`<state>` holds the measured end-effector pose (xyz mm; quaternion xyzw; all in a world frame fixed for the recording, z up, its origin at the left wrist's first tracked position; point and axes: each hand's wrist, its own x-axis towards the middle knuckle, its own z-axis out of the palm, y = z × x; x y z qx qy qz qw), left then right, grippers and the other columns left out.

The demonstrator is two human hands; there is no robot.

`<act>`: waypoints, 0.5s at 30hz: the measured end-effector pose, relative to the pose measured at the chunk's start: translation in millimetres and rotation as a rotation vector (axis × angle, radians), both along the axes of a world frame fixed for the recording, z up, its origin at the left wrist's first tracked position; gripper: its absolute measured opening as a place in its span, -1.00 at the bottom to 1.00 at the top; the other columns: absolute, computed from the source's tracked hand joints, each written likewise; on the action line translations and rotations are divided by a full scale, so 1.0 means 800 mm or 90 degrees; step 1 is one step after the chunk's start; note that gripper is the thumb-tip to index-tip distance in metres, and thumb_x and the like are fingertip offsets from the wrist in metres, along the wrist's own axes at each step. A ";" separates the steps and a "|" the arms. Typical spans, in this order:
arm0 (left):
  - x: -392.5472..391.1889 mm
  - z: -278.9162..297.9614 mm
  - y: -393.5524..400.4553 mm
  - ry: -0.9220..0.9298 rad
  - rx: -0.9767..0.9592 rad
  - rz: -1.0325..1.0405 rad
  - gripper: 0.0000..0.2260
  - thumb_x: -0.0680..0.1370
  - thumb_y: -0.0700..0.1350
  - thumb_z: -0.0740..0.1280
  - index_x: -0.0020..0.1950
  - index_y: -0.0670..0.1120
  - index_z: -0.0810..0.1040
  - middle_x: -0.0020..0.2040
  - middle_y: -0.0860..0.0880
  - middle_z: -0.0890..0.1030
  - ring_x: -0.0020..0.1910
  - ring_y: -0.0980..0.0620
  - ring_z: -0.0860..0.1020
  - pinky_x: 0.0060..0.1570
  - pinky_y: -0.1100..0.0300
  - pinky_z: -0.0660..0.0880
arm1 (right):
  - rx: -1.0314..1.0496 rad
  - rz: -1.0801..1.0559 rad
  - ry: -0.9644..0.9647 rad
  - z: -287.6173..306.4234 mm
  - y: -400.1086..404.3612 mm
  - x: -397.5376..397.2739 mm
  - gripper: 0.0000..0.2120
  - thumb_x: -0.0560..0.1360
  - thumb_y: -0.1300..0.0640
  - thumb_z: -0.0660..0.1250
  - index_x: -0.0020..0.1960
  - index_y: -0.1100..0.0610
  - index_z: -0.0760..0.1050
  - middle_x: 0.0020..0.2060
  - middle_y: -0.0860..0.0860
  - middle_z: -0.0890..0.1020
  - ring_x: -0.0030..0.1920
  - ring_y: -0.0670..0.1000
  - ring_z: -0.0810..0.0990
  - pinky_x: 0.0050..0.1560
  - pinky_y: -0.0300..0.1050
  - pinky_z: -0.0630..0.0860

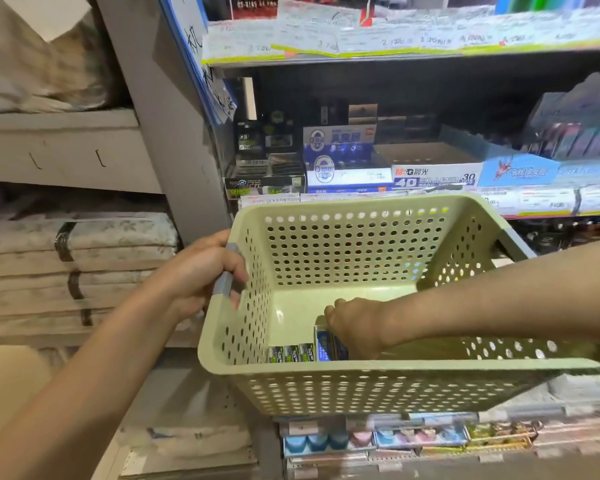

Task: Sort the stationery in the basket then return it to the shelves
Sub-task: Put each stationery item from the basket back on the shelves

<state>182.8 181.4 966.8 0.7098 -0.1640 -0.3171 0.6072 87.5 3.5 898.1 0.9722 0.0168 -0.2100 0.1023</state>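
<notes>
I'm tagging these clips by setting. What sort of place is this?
Most likely a stationery shop aisle. Price labels line the shelf edge, branded display boxes of small goods sit on the shelf, and a hand reaches into a perforated green basket of packaged items.

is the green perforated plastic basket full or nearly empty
Nearly empty: the green perforated plastic basket shows mostly bare floor, with only a few small packs and a blue box near its front wall.

- Pale green perforated basket (343, 386), held tilted before the shelves (413, 55).
- Blue-and-white box (323, 344) upright inside, beside three small green-labelled packs (290, 354).
</notes>
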 end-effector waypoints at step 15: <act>0.021 0.005 -0.012 0.009 -0.013 0.019 -0.56 0.36 -0.50 0.11 0.08 -0.15 0.54 -0.12 -0.27 0.62 -0.58 -0.08 0.45 -0.65 0.26 0.39 | 0.060 -0.057 0.058 0.072 -0.046 0.024 -0.41 0.26 -0.03 0.54 0.18 0.17 0.43 0.04 0.07 0.61 0.03 0.11 0.60 -0.19 -0.15 0.49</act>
